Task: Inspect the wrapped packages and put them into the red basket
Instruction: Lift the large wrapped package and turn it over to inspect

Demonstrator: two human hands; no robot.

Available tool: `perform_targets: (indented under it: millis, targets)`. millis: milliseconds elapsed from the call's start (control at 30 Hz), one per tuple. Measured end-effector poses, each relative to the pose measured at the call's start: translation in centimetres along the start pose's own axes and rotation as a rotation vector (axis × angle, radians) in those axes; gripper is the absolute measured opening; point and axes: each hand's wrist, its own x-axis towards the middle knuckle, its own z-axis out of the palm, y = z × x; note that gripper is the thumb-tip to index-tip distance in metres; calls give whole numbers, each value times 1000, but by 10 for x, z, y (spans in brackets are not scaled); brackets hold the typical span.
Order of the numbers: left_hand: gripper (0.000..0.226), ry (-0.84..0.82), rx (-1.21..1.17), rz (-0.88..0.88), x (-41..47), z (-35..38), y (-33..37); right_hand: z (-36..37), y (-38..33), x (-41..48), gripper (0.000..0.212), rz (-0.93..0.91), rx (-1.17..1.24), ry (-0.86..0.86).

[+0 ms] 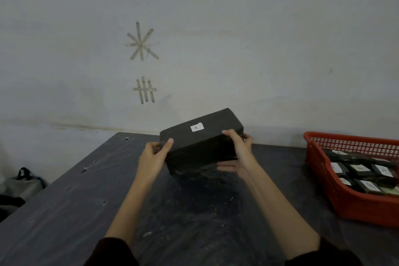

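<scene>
Head view is showing me the black wrapped package (200, 147) being held clear of the table (64, 211), left hand (154, 155) and right hand (239, 149) clasping its ends, seemingly tilting its white label (197, 128) toward me for checking, the red basket (319, 168) lying well right of the fingers.

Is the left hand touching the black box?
Touching. The head view shows the left hand gripping the black box at its end, thumb lying on its top.
</scene>
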Motion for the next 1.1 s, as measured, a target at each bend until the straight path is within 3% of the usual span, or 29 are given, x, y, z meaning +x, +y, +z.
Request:
perform_targets:
  millis: [167, 400, 533, 633, 800, 1100]
  targets:
    - [67, 56, 139, -41, 44, -23, -9, 16, -7, 19, 67, 82, -258, -97]
    - [58, 62, 185, -68, 101, -31, -7, 32, -1, 66, 87, -34, -729, -58]
    - [56, 62, 253, -46, 125, -22, -10, 37, 6, 91, 90, -12, -765, -94]
    - [53, 64, 320, -22, 137, -17, -12, 39, 12, 107, 81, -35, -806, -86]
    - [53, 35, 400, -5, 153, -9, -11, 35, 22, 125, 44, -127, -877, -95]
    - [53, 34, 551, 14, 161, -6, -8, 34, 20, 125, 46, -213, -899, -89]
